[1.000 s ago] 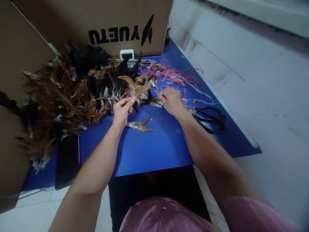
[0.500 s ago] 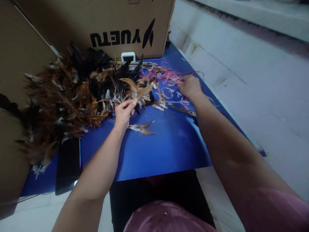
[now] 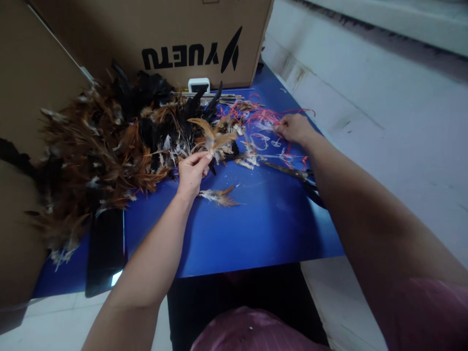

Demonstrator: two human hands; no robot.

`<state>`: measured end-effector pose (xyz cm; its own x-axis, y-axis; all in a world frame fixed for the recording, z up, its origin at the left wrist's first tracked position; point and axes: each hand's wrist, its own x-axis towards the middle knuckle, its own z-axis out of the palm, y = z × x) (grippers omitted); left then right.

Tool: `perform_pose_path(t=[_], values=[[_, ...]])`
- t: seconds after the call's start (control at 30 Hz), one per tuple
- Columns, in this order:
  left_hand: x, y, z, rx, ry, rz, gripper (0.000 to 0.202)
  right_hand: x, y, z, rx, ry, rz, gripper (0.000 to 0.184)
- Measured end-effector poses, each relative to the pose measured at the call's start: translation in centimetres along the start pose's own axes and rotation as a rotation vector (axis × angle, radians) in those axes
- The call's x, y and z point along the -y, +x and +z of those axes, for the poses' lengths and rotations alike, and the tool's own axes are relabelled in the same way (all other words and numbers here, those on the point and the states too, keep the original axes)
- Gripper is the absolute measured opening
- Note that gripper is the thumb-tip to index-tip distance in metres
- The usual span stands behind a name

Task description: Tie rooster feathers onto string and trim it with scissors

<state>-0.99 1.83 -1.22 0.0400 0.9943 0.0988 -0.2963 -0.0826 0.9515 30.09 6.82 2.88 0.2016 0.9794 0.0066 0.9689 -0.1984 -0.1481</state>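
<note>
My left hand [image 3: 192, 170] pinches a small bunch of brown feathers [image 3: 214, 138] by the quills, holding it just above the blue board [image 3: 252, 229]. My right hand [image 3: 293, 128] is stretched out to the far right of the board, fingers closed among a tangle of red and white strings [image 3: 263, 120]. Whether they grip a string is not clear. A loose brown feather [image 3: 220, 195] lies on the board below my left hand. Black scissors [image 3: 292, 174] lie under my right forearm, mostly hidden.
A big heap of brown and black feathers [image 3: 98, 151] covers the left of the board. A cardboard box [image 3: 183, 39] stands at the back, a small white device [image 3: 198, 85] before it. A dark phone [image 3: 106, 251] lies at the front left. White floor lies right.
My right hand has left the feathers near the middle and reached out to the right into the strings, its arm now covering the scissors. My left hand has kept its bunch almost still.
</note>
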Motion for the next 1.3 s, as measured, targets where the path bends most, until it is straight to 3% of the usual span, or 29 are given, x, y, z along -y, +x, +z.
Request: perform_pose_path(t=[0.23,0.37,0.53,0.7,0.9,1.07,1.3], values=[[0.1,0.1,0.0,-0.001,-0.002,0.007,0.024,-1.8,-2.8,-3.1,-0.017,0.176,0.164,0.023],[0.0,0.0,0.1,-0.003,-0.008,0.001,0.023,-3.0,-3.9,-4.2,0.03,0.268,0.188,0.022],[0.0,0.1,0.2,0.001,-0.005,0.004,0.02,-3.5,-5.1,-4.8,0.001,0.025,0.146,0.032],[0.3,0.3,0.2,0.015,-0.006,0.028,0.018,-1.3,-6.7,-3.9,-0.19,-0.141,0.013,0.028],[0.1,0.1,0.1,0.023,-0.005,0.03,0.014,1.5,-7.1,-1.2,0.0,0.02,-0.068,0.02],[0.0,0.1,0.3,0.01,-0.011,0.01,0.013,1.8,-6.8,0.1,0.009,-0.167,-0.037,0.024],[-0.2,0.0,0.4,-0.004,-0.024,-0.003,0.012,1.9,-6.9,0.5,0.015,-0.16,-0.027,0.022]])
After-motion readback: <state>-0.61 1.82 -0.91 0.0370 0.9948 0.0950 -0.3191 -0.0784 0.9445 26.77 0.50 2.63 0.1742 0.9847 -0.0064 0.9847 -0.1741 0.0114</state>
